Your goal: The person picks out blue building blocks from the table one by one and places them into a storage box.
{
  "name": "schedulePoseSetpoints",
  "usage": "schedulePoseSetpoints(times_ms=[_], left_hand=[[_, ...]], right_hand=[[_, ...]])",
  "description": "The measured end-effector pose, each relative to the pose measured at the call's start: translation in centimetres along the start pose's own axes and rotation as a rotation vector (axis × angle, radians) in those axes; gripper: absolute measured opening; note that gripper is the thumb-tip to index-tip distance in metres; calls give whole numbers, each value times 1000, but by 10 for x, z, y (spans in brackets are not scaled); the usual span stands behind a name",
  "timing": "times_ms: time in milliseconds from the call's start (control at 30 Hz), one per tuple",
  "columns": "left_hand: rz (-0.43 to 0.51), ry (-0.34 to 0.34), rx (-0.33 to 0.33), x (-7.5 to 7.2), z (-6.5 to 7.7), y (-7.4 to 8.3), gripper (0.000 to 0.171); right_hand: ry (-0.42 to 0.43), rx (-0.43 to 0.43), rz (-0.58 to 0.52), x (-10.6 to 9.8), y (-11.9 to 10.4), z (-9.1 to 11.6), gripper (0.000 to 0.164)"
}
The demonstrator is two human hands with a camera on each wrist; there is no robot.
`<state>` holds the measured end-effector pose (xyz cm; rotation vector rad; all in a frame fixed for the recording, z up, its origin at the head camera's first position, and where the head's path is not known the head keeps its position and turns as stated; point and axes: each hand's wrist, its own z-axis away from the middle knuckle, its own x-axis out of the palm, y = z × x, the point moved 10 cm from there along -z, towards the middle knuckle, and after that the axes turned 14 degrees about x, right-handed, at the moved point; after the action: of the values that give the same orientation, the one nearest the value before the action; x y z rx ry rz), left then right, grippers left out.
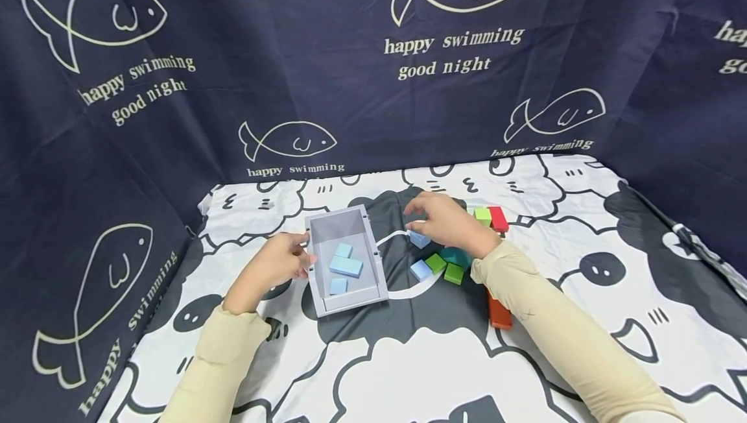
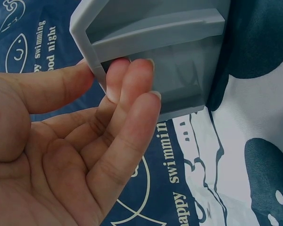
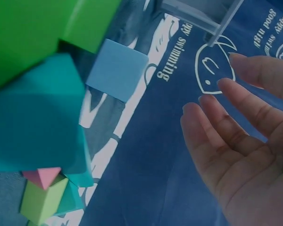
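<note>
Three light blue blocks (image 1: pixel 346 267) lie inside the gray box (image 1: pixel 344 223), which stands open-topped on the printed cloth (image 1: pixel 403 371). My left grip (image 1: pixel 281 259) is on the box's left side, narrow, with thumb and fingertips pinching its edge. My right grip (image 1: pixel 441 218) is loosely wide and holds nothing; its fingers are a little bent and spread, above and just beside a blue block (image 1: pixel 419 240) that sits to the right of the box. Nearer my body lies another pale blue block (image 1: pixel 420 271), close to two green blocks (image 1: pixel 453 274) and a teal block (image 1: pixel 454 256) partly hidden by my right wrist. Beyond that wrist, a lime block (image 1: pixel 482 216) sits beside a red block (image 1: pixel 498 219). An orange-red block (image 1: pixel 499 314) shows next to my right sleeve (image 1: pixel 554 319). Behind everything hangs a navy curtain (image 1: pixel 362 98) printed with fish outlines and "happy swimming good night".
</note>
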<state>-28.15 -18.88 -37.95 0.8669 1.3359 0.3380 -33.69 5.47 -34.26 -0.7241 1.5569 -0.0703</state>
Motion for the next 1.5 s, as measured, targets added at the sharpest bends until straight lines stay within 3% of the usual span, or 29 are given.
schedulePoseSetpoints(times_ms=[400, 833, 1500], left_hand=[[5, 5, 21, -1, 1, 0, 59], [-29, 5, 13, -1, 0, 0, 58], [-29, 7, 5, 0, 1, 0, 57]], right_hand=[[-95, 23, 16, 25, 9, -4, 27], [-101, 21, 118, 38, 11, -6, 29], [-152, 123, 136, 46, 27, -5, 27]])
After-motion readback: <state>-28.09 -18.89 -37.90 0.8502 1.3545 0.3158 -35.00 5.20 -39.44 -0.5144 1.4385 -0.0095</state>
